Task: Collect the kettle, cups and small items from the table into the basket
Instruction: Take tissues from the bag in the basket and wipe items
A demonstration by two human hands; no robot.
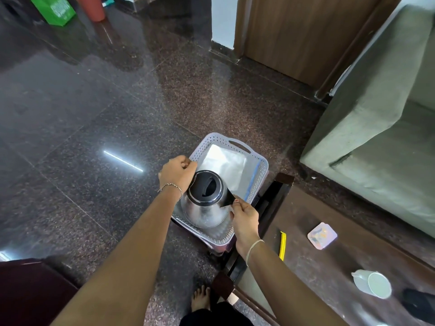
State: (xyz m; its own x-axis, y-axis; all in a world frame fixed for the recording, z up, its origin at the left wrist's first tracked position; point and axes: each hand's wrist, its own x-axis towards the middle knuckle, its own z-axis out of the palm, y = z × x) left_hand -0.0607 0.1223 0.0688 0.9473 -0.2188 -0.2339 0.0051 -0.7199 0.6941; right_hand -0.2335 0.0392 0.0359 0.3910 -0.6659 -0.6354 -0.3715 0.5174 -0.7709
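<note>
The right grip (243,216) pinches the handle (231,199) of the steel kettle (204,208), low inside the basket (235,147); the left grip (177,172) curls at its edge, hold unclear. Rigid, slick, probably weighty: the handle is the sure hold.

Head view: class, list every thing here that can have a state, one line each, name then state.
basket: holds kettle and plastic bag
kettle: upright inside basket, held by its handle
right hand: pinches kettle handle
left hand: curled at basket rim, grip unclear
cup: on its side on the table
square container: lid on, flat on table
</note>
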